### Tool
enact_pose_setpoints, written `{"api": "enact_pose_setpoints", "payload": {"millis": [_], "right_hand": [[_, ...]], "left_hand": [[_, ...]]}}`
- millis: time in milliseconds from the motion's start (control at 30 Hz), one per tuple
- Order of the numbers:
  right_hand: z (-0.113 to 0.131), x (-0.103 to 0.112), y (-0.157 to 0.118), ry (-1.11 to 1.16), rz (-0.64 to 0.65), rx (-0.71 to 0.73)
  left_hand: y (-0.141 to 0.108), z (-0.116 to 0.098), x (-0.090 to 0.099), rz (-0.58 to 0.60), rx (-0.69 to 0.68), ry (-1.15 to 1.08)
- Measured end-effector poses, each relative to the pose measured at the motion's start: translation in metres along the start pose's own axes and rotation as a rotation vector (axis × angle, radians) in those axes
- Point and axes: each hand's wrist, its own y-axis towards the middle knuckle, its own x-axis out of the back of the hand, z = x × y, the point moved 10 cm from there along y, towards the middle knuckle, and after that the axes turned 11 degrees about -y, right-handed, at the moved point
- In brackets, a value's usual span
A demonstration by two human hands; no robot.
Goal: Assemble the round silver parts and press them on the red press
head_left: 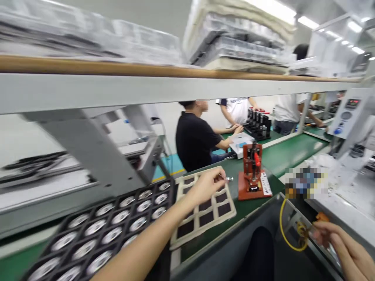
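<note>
1. Fingers (222, 174) of left hand (208, 183): pinching a small shiny part (230, 178), which sticks out to the right of the fingertips. Exact shape too small to read.
2. Part sits above the far right side of a beige tray (205, 229), just left of the red fixture (252, 175); not touching the fixture.
3. Right hand (342, 242): near right, fingers curled inward. Can't tell if they grip anything. Yellow tube (280, 222) loops just left of it.
4. Beige tray: dark-bottomed compartments, lying on the green worktop (213, 236) under the left hand.
5. Red fixture: upright, red lever on top, white label along the right of its base.
6. Left of beige tray: black tray (99, 242), silver round parts (112, 235) in its cells. Left forearm crosses its near right part.
7. Far side: seated co-worker in black shirt (191, 142), black fixture (258, 125) to the right of them.
8. Far right: control box (348, 111), red display lit.
9. Overhead: shelf (175, 90) carrying stacked trays (243, 47).
</note>
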Motion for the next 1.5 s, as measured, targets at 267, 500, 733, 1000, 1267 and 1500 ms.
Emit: {"api": "enact_pose_setpoints", "payload": {"millis": [267, 500, 733, 1000, 1267, 1500], "right_hand": [[0.062, -0.01, 0.037, 0.351, 0.141, -0.06], [0.031, 0.045, 0.023, 0.244, 0.005, -0.169], [-0.021, 0.115, 0.001, 0.051, -0.213, -0.313], [-0.033, 0.197, -0.053, -0.084, -0.514, -0.363], [-0.042, 0.241, -0.082, -0.182, -0.57, -0.418], [-0.06, 0.229, 0.055, -0.515, -0.361, -0.236]], "left_hand": [[-0.067, -0.238, -0.123, 0.155, -1.204, -0.276], [-0.071, -0.29, -0.166, 0.168, -1.396, -0.278], [-0.014, -0.332, -0.233, 0.442, -1.24, -0.376], [0.125, -0.393, -0.347, 0.667, -0.817, -0.207], [0.148, -0.403, -0.39, 0.869, -0.732, -0.046], [0.15, -0.426, -0.347, 0.733, -0.765, -0.222]]}}
